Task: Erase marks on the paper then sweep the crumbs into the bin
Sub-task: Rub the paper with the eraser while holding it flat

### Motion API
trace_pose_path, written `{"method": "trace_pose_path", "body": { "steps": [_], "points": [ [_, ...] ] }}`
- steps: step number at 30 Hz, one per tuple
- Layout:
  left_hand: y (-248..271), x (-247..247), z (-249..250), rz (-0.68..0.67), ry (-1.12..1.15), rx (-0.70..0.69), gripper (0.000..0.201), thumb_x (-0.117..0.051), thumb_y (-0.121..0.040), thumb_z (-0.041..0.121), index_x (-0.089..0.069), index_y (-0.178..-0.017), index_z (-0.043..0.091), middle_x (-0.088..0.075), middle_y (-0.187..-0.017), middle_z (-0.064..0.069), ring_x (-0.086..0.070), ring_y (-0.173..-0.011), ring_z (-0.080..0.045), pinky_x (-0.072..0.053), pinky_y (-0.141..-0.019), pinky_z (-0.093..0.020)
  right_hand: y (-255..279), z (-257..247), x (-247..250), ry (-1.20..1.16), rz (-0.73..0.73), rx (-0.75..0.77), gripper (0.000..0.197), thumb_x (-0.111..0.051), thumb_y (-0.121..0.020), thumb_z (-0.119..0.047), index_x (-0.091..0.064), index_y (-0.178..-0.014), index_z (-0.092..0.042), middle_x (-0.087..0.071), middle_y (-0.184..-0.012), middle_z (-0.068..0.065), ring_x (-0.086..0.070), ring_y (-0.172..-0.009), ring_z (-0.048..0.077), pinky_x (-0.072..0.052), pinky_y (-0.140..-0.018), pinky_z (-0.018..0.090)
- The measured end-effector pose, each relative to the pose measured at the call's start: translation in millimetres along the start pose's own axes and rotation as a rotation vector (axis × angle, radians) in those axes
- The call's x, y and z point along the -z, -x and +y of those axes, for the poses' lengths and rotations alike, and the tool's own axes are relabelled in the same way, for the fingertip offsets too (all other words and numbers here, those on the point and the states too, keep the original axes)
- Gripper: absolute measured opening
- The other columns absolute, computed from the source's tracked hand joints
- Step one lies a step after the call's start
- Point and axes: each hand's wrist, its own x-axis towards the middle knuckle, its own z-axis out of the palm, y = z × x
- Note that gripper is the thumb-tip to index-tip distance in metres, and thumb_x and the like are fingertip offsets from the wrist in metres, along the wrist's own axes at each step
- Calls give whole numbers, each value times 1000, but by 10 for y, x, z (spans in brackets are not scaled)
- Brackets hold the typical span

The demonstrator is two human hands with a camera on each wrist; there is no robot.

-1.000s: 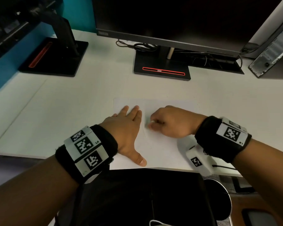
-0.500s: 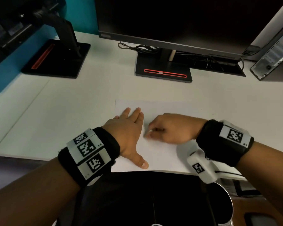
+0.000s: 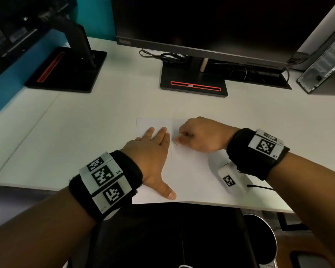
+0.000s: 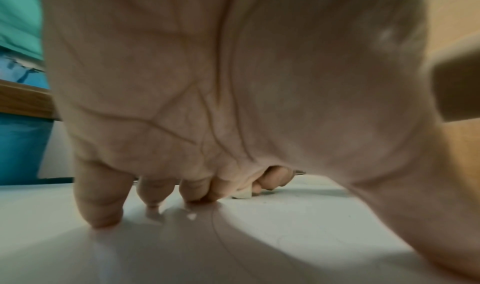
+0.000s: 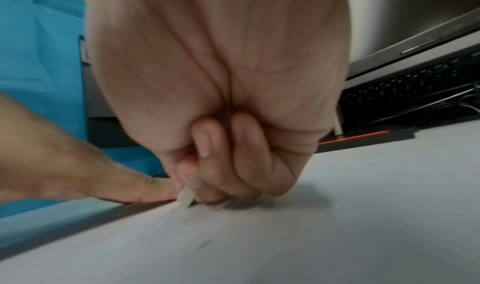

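A white sheet of paper [image 3: 190, 171] lies on the white desk near its front edge. My left hand [image 3: 153, 149] lies flat on the sheet's left part, fingers straight and thumb spread toward me. My right hand [image 3: 199, 136] is curled just right of the left fingertips and pinches a small white eraser [image 5: 185, 198], whose tip touches the paper. The eraser [image 4: 242, 194] also shows past my left fingers in the left wrist view. Faint pencil marks [image 5: 203, 245] remain on the sheet close to the eraser.
A round metal bin [image 3: 267, 235] stands below the desk's front edge at the right. A monitor stand [image 3: 193, 84] and cables sit behind the paper, a second black stand [image 3: 66, 72] at the back left, a computer case [image 3: 325, 62] at the far right.
My right hand with the eraser has shifted slightly up the sheet, away from me, beside the left fingertips. The left hand stays pressed flat on the paper.
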Motion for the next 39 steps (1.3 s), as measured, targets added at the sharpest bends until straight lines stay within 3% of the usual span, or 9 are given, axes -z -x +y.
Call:
{"method": "trace_pose_path", "body": {
  "steps": [3,6,11,16,23,25,29,34,39],
  "points": [
    [-7,3,8,-4,4,2,152,-71,-60,84,25,-155,13,36,-161,0,24,-151,-26,-11,-122,-47,67,-138,-103,-28,-84,79,34,-45,-105,-34,-61,-83,-13,-62,-74,2,-54,-66,13,-40,-65,27],
    [1,12,12,-8,-4,5,151,-71,-61,83,25,-155,13,36,-161,0,23,-151,-26,-12,-122,-47,115,-175,-57,-43,-193,82,34,-47,-105,-37,-58,-76,-23,-58,-69,-6,-50,-62,7,-37,-62,21],
    [18,10,13,6,1,7,152,-72,-61,82,25,-155,12,34,-162,1,23,-152,-25,-13,-122,-47,-26,-41,23,8,-32,-18,46,-44,-106,-38,-55,-71,-11,-55,-70,2,-50,-66,18,-35,-60,30],
    [11,13,16,0,0,4,151,-71,-62,83,25,-155,14,35,-161,1,23,-151,-26,-14,-122,-47,91,-160,-84,-64,-182,59,37,-46,-105,-37,-56,-71,-26,-57,-67,-4,-50,-62,11,-38,-62,26],
    [19,-3,-2,6,15,-1,151,-71,-61,83,24,-156,14,34,-162,3,23,-151,-23,-17,-121,-48,-35,-39,-30,-13,-12,-11,48,-42,-107,-40,-52,-71,-10,-54,-68,3,-47,-62,17,-36,-58,29],
    [32,10,-39,15,40,-15,149,-71,-61,83,18,-158,16,29,-164,5,20,-153,-21,-19,-121,-49,5,-21,-57,-41,-22,-22,46,-43,-107,-40,-51,-71,-11,-53,-69,2,-46,-63,16,-36,-59,30],
    [35,117,-194,141,139,-6,124,-72,-66,80,-16,-160,20,-1,-169,-1,-8,-153,-22,-26,-120,-43,46,35,-35,-109,-32,-45,46,-45,-106,-41,-57,-77,-6,-56,-70,-1,-50,-64,15,-44,-67,35],
    [-35,72,-295,99,117,33,132,-69,-70,79,9,-160,25,17,-168,-1,11,-154,-28,-7,-125,-49,38,-14,-44,-95,-22,-31,44,-45,-105,-39,-56,-73,-10,-60,-73,3,-51,-64,17,-45,-68,38],
    [-87,69,-293,61,63,54,133,-66,-69,82,14,-159,27,20,-167,1,11,-154,-29,-8,-122,-59,49,-173,-106,-72,-125,83,40,-46,-104,-42,-56,-72,-20,-57,-69,-4,-52,-64,11,-41,-65,30]
  ]
}}
